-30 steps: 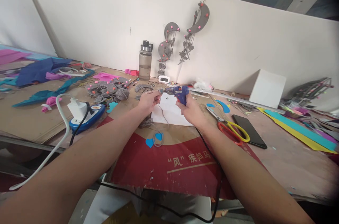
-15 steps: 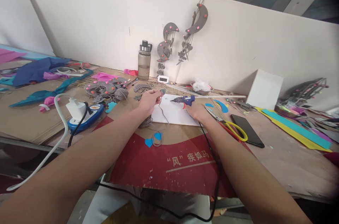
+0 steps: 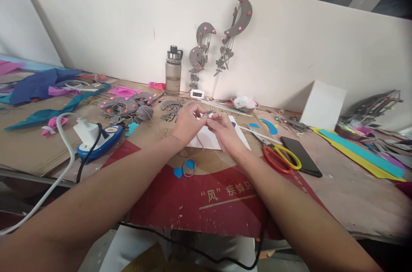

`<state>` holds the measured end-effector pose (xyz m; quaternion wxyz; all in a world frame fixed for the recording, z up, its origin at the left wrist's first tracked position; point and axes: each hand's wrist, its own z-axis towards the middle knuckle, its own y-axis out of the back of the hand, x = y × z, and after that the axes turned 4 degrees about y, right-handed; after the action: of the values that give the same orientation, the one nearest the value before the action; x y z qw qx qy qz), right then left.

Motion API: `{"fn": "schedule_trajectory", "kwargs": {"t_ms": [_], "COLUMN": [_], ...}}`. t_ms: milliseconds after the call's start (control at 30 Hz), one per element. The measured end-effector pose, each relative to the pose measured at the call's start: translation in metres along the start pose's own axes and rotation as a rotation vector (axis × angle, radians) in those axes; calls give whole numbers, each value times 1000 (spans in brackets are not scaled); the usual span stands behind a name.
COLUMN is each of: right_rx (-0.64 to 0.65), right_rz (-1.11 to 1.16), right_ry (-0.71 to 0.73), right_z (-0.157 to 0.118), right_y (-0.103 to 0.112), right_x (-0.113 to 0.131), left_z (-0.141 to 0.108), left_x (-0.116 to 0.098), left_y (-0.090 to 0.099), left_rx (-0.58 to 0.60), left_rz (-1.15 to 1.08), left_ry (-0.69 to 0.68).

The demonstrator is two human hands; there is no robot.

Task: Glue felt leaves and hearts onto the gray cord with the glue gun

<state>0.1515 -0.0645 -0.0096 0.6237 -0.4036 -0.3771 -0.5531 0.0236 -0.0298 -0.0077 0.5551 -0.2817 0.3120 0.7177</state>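
A white panel (image 3: 112, 19) backs the table (image 3: 347, 203), with grey crescent hangings (image 3: 246, 14) strung against it. On the table, red-printed cardboard (image 3: 161, 203) spreads under the work, a white sheet (image 3: 210, 139) lying on its far part. A bottle (image 3: 173, 74) stands upright by the panel; a grey crescent heap (image 3: 128, 107) lies left of the hands. The left hand (image 3: 189, 124) and right hand (image 3: 227, 134) meet over the sheet, covering part of it. Behind the right hand, only a blue sliver of the glue gun (image 3: 233, 125) shows. Scissors (image 3: 273, 146) lie open just right of that hand, close beside a phone (image 3: 302, 158); a blue power strip (image 3: 106, 141) sits left of the left forearm. Nearer the person are two blue hearts (image 3: 178, 172) and a yarn loop (image 3: 184, 169). Smallest, the grey piece (image 3: 209, 114) is between the hands above the sheet, the thumb and forefinger of each pinched together on it.
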Motion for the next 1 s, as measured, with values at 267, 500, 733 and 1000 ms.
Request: {"fn": "schedule_trajectory", "kwargs": {"t_ms": [267, 500, 733, 1000], "right_rx": [-17, -115, -146, -175], "right_rz": [95, -135, -261, -350], "right_ry": [-133, -62, 14, 40], "right_z": [-2, 5, 8, 8], "right_y": [0, 7, 14, 15], "right_x": [18, 8, 2, 0], "left_z": [-4, -4, -5, -5], "left_x": [-2, -2, -9, -8], "left_y": [-5, -10, -9, -8], "left_rx": [113, 177, 244, 231], "left_rz": [-186, -559, -697, -720], "left_ry": [288, 433, 518, 561]}}
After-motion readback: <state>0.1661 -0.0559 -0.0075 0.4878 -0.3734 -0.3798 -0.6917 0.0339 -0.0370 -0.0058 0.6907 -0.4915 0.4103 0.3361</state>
